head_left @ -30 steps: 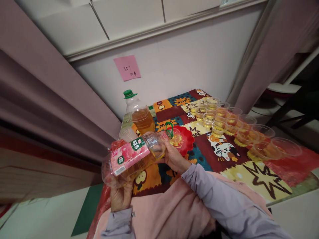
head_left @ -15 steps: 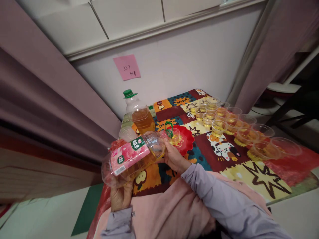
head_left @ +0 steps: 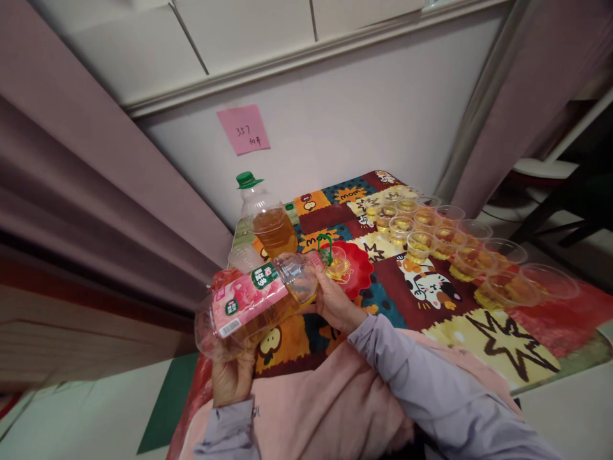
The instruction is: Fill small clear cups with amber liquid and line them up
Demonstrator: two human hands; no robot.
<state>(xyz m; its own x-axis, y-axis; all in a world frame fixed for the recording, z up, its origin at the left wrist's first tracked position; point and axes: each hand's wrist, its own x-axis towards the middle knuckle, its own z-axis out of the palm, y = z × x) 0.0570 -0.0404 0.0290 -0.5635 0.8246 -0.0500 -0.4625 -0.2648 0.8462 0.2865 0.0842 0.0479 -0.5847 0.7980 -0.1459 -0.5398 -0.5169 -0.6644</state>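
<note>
A large clear plastic bottle [head_left: 253, 297] with a pink and green label lies tilted across both hands, amber liquid along its lower side. My left hand [head_left: 233, 374] supports it from below near its base. My right hand [head_left: 335, 300] grips it by the neck. The bottle's mouth, with a green ring hanging about it, is over a small clear cup [head_left: 338, 262]. That cup stands in a red scalloped plate [head_left: 361, 281]. Whether liquid is running into the cup I cannot make out.
A second bottle [head_left: 272, 223] with a green cap stands upright behind, partly full. Several clear cups [head_left: 421, 246] of yellow liquid stand in rows at the right of the patterned table [head_left: 330, 220]. A pink note [head_left: 244, 130] is on the wall.
</note>
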